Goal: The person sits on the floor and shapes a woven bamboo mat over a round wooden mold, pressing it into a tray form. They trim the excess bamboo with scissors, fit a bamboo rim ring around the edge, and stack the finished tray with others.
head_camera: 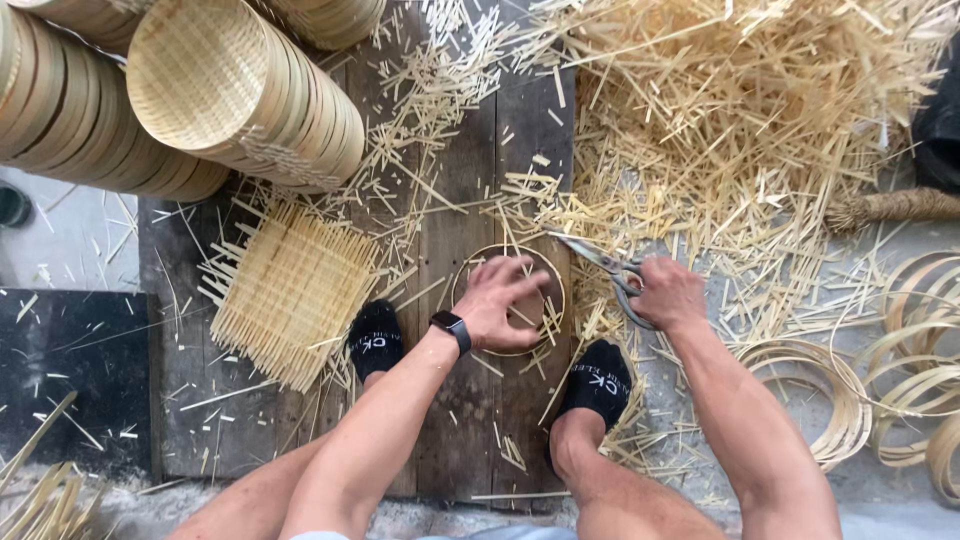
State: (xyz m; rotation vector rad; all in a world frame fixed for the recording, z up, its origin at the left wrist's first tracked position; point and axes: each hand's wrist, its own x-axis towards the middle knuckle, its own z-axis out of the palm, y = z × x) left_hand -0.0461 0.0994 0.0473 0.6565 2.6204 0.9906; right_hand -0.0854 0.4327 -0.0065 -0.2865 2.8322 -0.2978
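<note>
Left hand (498,300) is pressing down, fingers spread, on a small round bamboo basket (508,298) that is lying on the dark wooden board (465,420) between the two black-socked feet. Right hand (668,292) is gripping the handles of metal scissors (600,262), fingers closed around them; blades are pointing left toward the basket rim, slightly parted. A flat woven mat (290,290) is lying left of the basket. Cut bamboo strips (740,120) are piling up at upper right; stacked baskets (240,90) upper left.
</note>
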